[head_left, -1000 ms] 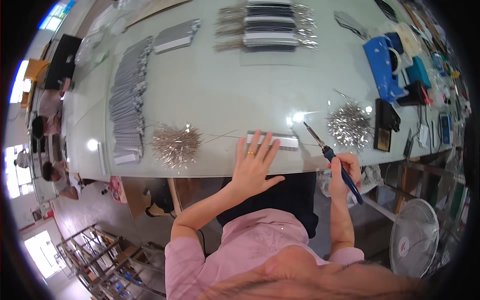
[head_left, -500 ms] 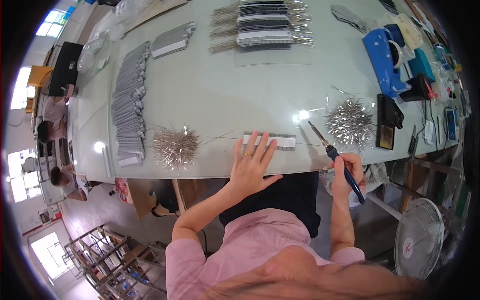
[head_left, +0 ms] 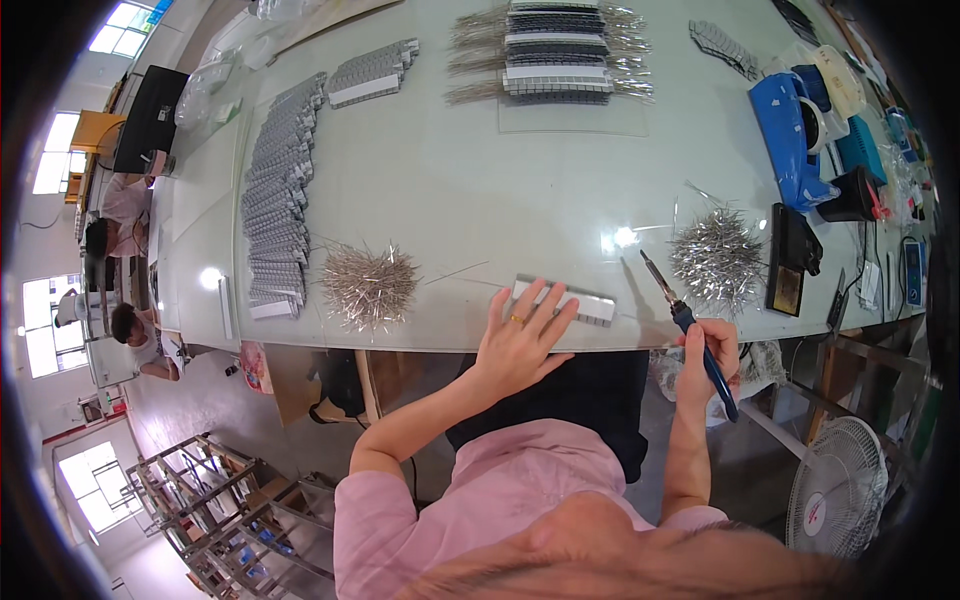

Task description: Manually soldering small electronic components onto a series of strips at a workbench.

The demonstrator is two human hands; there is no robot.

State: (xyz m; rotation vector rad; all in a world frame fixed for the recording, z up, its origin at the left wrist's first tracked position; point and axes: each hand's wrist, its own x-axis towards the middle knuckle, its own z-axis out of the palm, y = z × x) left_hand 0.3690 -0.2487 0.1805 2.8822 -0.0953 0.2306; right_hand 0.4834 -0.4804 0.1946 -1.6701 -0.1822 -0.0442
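Note:
My left hand [head_left: 522,345] lies with its fingers spread over a short grey-and-white segmented strip [head_left: 597,306] near the table's front edge. The strip sits slantwise, its right end closer to me. A thin wire lead shows to the left of the strip. In my right hand [head_left: 708,362] is a soldering iron [head_left: 684,317] with a dark blue handle, its metal tip pointing up and left above the table, apart from the strip. A tangled pile of silvery wire leads [head_left: 716,258] lies beyond the iron, and another wire pile [head_left: 370,287] lies left of my left hand.
Grey segmented strips [head_left: 278,200] stand in a long row at the left, with a shorter group [head_left: 372,80] behind. Wired strips [head_left: 555,85] are stacked at the back. At the right are a blue tape dispenser [head_left: 783,135] and a black soldering-iron stand [head_left: 790,260].
The strip has turned from nearly level to slanting, with its right end nearer me. My left hand stays spread on it, and my right hand still holds the iron. The whole view has shifted slightly.

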